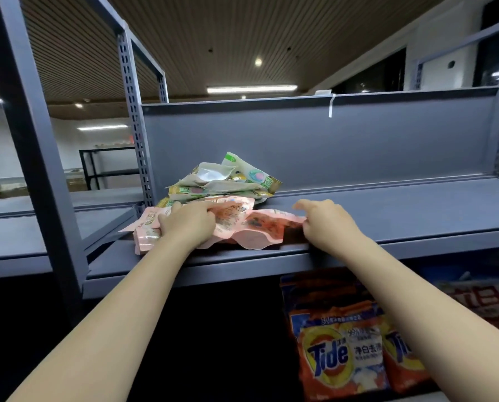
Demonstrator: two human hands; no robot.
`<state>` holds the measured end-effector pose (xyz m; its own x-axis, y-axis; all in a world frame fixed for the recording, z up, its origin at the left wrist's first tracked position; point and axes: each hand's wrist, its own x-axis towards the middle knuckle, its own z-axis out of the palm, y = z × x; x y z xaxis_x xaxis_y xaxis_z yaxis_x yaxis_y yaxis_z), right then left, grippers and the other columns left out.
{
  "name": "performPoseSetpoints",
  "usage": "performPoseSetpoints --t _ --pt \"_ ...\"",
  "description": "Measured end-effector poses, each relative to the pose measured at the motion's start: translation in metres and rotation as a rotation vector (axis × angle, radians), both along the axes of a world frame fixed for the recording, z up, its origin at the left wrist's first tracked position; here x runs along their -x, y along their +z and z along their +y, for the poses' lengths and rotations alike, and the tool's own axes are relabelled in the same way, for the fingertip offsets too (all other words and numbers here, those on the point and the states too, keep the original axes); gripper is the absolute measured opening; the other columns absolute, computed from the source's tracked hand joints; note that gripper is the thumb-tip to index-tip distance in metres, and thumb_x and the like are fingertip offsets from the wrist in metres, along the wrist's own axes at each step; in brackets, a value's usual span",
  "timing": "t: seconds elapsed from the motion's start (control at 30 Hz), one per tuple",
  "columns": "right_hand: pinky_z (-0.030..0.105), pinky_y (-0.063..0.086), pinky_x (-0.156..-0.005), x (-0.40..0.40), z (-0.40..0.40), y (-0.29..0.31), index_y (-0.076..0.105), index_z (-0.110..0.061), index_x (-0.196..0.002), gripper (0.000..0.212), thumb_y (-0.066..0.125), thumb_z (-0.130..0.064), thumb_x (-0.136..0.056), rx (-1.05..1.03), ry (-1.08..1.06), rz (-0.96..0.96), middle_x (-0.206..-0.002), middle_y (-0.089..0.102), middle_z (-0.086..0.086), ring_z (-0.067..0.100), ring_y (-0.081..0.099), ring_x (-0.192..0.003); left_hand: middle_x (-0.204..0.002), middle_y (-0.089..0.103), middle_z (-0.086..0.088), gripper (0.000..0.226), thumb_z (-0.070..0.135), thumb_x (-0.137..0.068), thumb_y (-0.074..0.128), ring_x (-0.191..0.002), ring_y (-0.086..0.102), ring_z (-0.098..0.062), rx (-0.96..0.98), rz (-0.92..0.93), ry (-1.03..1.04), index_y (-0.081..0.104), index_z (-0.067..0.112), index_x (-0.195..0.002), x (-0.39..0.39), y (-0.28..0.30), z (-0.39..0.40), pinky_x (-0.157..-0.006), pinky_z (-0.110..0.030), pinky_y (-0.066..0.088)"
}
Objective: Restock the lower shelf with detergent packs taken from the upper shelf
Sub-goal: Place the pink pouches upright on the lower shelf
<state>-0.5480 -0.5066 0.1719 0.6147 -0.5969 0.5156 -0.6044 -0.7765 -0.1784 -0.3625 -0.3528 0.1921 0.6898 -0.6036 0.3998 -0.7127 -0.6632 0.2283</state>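
Pink packs (242, 227) lay in a loose heap at the front left of the upper shelf (387, 216), with green packs (228, 181) piled just behind them. The left hand (189, 224) was curled over the top of the pink heap, its grip closed on a pack. The right edge of a pink pack was pinched by the right hand (326, 224), index finger raised. The pick-up step appeared to be in hand. Orange Tide bags (344, 352) were seen standing on the lower shelf (416, 397) below. The next move would likely call for the held packs to be lifted clear of the shelf lip and lowered beside those bags.
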Motion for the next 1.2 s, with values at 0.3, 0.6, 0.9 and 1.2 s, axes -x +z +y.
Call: performPoseSetpoints --t 0.3,0.6,0.9,1.2 --pt "0.033 0.040 -0.072 0.023 -0.014 0.002 0.068 -0.021 -0.103 0.032 0.043 -0.011 -0.086 0.017 -0.166 -0.121 -0.108 0.065 0.012 0.037 0.058 -0.098 -0.093 0.068 -0.018 0.035 0.033 -0.102 0.037 -0.079 0.056 -0.034 0.919 -0.200 -0.095 0.063 0.011 -0.110 -0.003 0.019 0.024 -0.062 -0.034 0.036" --pt "0.032 0.036 -0.068 0.021 -0.014 -0.026 0.050 -0.036 -0.126 0.032 0.032 -0.041 -0.100 0.233 -0.081 0.068 -0.115 0.057 -0.001 0.030 0.058 -0.102 -0.101 0.067 -0.009 0.037 0.030 -0.102 0.034 -0.090 0.064 -0.026 1.089 -0.016 -0.115 0.059 0.004 -0.106 0.021 0.025 0.032 -0.074 -0.042 0.056" --pt "0.039 0.029 -0.062 0.069 -0.015 -0.025 0.046 -0.011 -0.092 0.016 0.033 -0.019 -0.093 0.078 -0.010 -0.581 -0.085 0.065 0.022 0.044 0.057 -0.077 -0.073 0.062 0.009 0.031 0.032 -0.096 0.040 -0.059 0.057 0.004 1.437 0.165 -0.004 0.053 0.020 -0.070 0.052 -0.007 0.042 -0.050 -0.016 0.043" --pt "0.038 0.053 -0.062 0.093 -0.001 -0.059 0.061 -0.025 -0.091 0.028 0.035 -0.014 -0.091 -0.325 0.358 -0.830 -0.076 0.066 -0.004 0.023 0.064 -0.075 -0.058 0.051 0.015 0.031 0.030 -0.087 0.047 -0.053 0.046 0.003 1.629 0.222 -0.006 0.057 0.005 -0.071 0.077 -0.073 0.044 -0.054 -0.022 0.039"
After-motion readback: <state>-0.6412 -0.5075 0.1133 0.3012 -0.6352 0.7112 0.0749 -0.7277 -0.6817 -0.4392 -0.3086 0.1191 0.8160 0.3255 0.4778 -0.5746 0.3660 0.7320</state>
